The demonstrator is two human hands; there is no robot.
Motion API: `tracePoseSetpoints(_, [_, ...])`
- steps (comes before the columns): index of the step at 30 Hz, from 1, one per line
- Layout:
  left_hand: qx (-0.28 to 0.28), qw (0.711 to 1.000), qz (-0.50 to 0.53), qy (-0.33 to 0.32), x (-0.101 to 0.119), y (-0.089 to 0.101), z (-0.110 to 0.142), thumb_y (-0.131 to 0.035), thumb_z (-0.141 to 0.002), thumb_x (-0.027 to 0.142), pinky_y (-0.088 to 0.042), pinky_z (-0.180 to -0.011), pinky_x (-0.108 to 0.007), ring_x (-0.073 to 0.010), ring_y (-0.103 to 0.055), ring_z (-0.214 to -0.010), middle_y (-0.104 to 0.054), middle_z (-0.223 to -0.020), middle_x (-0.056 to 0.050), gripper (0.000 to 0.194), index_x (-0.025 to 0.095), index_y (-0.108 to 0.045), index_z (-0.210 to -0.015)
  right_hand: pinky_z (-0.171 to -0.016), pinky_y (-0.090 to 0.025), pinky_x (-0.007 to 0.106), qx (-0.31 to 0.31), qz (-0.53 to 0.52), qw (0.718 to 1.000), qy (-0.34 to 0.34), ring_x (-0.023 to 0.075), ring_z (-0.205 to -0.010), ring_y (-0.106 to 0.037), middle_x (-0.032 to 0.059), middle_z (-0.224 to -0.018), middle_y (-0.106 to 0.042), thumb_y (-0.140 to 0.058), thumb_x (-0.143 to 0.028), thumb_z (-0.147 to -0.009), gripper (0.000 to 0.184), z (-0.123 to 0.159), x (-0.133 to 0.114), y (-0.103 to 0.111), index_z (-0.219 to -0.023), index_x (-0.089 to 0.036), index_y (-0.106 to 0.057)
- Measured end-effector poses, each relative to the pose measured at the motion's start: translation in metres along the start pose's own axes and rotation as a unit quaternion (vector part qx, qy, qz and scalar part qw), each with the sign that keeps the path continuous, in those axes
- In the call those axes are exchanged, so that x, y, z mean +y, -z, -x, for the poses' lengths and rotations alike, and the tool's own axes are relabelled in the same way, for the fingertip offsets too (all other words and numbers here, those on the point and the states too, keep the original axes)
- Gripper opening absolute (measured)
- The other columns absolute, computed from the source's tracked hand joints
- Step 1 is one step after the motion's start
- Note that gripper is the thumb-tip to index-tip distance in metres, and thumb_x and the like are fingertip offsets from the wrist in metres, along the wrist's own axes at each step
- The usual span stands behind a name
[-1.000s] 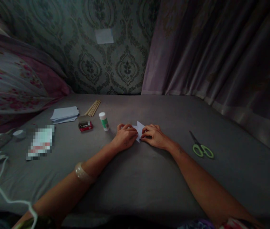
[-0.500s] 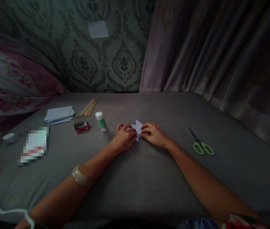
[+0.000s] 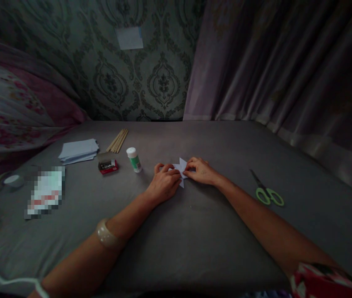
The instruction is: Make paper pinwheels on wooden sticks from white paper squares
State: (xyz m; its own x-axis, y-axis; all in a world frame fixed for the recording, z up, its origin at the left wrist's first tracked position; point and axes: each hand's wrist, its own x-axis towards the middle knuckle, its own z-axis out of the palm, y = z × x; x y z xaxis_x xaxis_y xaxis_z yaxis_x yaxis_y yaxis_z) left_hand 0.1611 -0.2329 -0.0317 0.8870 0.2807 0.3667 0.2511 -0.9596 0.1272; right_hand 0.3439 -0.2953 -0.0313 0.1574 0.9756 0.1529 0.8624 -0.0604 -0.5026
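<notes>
Folded white paper (image 3: 182, 165): on the grey cloth-covered surface (image 3: 219, 236), between the hands, to the right of the glue stick (image 3: 135, 161).
Left hand (image 3: 165, 183): fingers curled over the paper's left part, holding it, much as half a second ago.
Right hand (image 3: 201, 170): thumb and fingers pinch the paper's right edge; it sits slightly farther up than before, baring more white below the fingertips.
Red floral sleeve (image 3: 321, 279): shows more at lower right than earlier.
Hidden: the paper's left part, under the left hand; its folds are too small and dim to read.
Pale packet (image 3: 47, 190): pixelated, print illegible.
White cable (image 3: 6, 281): cut off at the bottom edge.
</notes>
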Motion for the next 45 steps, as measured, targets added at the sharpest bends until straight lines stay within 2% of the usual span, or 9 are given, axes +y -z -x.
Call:
tracePoseSetpoints(9, [0.02, 1.0, -0.02, 0.0, -0.001, -0.003, 0.001, -0.048, -0.09, 0.026, -0.026, -0.091, -0.045, -0.0257, -0.048, -0.108, -0.067, -0.108, -0.006, 0.023, 0.021, -0.069, -0.096, -0.089, -0.035, 0.042, 0.07, -0.017, 0.997, -0.027, 0.0226, -0.102, -0.054, 0.0043, -0.1, -0.063, -0.068, -0.026, -0.076, 0.006, 0.009, 0.002, -0.014, -0.072, -0.022, -0.068])
tracePoseSetpoints(22, [0.009, 1.0, -0.02, -0.004, 0.0, -0.001, 0.001, -0.045, -0.091, 0.025, -0.025, -0.091, -0.045, -0.0244, -0.05, -0.105, -0.07, -0.099, -0.005, 0.023, 0.021, -0.068, -0.094, -0.084, -0.034, 0.038, 0.127, -0.006, 0.991, -0.038, 0.0219, -0.098, -0.054, 0.0039, -0.096, -0.064, -0.069, -0.026, -0.074, 0.008, 0.013, -0.001, -0.02, -0.068, -0.021, -0.067])
tracePoseSetpoints(45, [-0.011, 1.0, -0.021, 0.0, 0.001, 0.0, 0.001, -0.043, -0.091, 0.024, -0.026, -0.09, -0.047, -0.0264, -0.048, -0.106, -0.067, -0.104, -0.007, 0.027, 0.024, -0.065, -0.106, -0.086, -0.035, 0.04, 0.128, -0.022, 0.988, -0.082, 0.022, -0.096, -0.055, 0.0041, -0.093, -0.065, -0.066, -0.027, -0.074, 0.012, 0.011, -0.005, -0.022, -0.064, -0.021, -0.064])
